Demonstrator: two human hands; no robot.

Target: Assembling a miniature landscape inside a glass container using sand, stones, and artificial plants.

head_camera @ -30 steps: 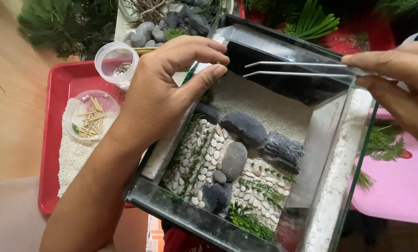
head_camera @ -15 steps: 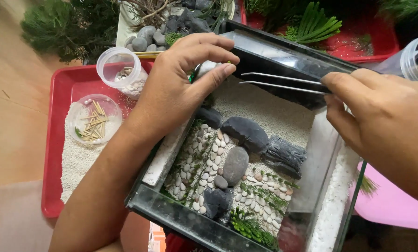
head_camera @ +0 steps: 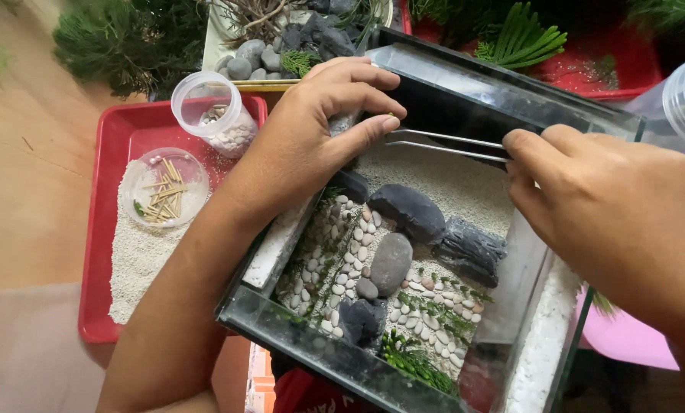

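A tilted glass tank (head_camera: 465, 84) holds pale sand, white pebbles, dark stones (head_camera: 407, 210) and small green sprigs. My left hand (head_camera: 312, 145) reaches into the tank's far left corner, fingers curled around a grey stone (head_camera: 344, 122). My right hand (head_camera: 618, 214) grips long metal tweezers (head_camera: 442, 145) whose tips point left and almost meet my left thumb. What the tips pinch is hidden.
A red tray (head_camera: 102, 252) at left carries spilled sand, a round clear lid with small sticks (head_camera: 163, 191) and a clear cup of gravel (head_camera: 212, 111). Behind lie a tray of grey stones (head_camera: 251, 57), green plants (head_camera: 518, 38) and another red tray (head_camera: 610, 65). A clear container (head_camera: 683, 103) stands at right.
My right hand has moved left and lower over the tank, carrying the tweezers closer to my left hand. The left hand has stayed in the far corner.
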